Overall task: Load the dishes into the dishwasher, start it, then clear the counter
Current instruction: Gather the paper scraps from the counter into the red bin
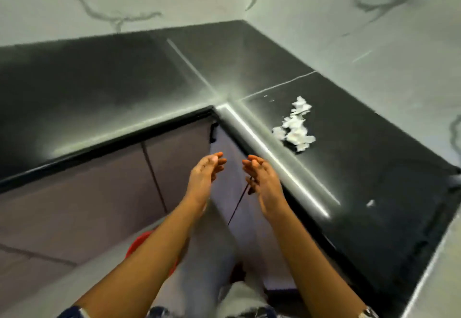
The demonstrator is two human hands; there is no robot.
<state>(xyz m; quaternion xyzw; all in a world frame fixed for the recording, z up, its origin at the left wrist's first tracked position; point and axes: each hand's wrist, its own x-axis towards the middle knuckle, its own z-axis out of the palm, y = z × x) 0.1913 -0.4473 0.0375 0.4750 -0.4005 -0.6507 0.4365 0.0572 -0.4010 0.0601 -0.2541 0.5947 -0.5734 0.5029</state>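
The person is standing in the inner corner of an L-shaped black counter and looking down at it. Both arms are reaching forward over the gap in front of the cabinet doors, below the counter edge.

The left hand and the right hand are hovering side by side with palms facing each other, close but not touching. The fingers of the left hand are lying loosely together, slightly bent and holding nothing. Those of the right are doing the same, spread a little at the tips. Neither hand is touching the counter.

On the right run of the counter, a pile of white scraps is lying near the front edge, just beyond the right hand. A few tiny flecks are sitting beside the seam behind it. One more small white scrap is lying well apart, nearer the person. The left run is showing only glare.

Grey-veined marble walls are closing off the counter at the back and on the right. A red thing is showing on the floor under the left forearm, mostly hidden by it; what it is cannot be told. Nothing is standing between the right hand and the pile except the counter's shiny front edge.
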